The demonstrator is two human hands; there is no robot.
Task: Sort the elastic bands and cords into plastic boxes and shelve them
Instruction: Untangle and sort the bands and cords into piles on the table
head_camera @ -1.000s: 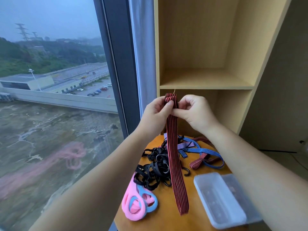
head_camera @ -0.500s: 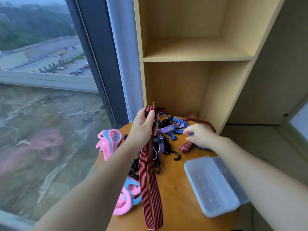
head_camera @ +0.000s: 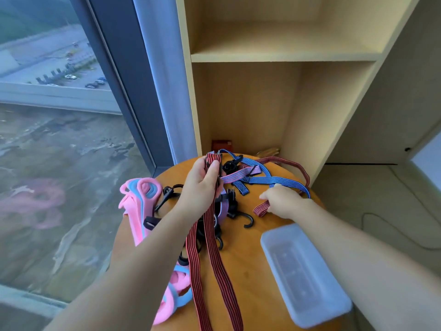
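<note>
Red-and-black striped elastic band (head_camera: 218, 266), soft and light, is dangling from our left hand (head_camera: 202, 187), fingers clamping its folded top above the table (head_camera: 249, 271). Our right hand (head_camera: 282, 201) is probably pinching a second red band (head_camera: 260, 209) by its end; black hooked cords (head_camera: 232, 209) are snagging between them, the plastic box (head_camera: 303, 275) waiting just beside.

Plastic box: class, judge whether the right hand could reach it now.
Probably yes: the plastic box sits near the right hand, bare table between, though its fingers pinch a red band.
</note>
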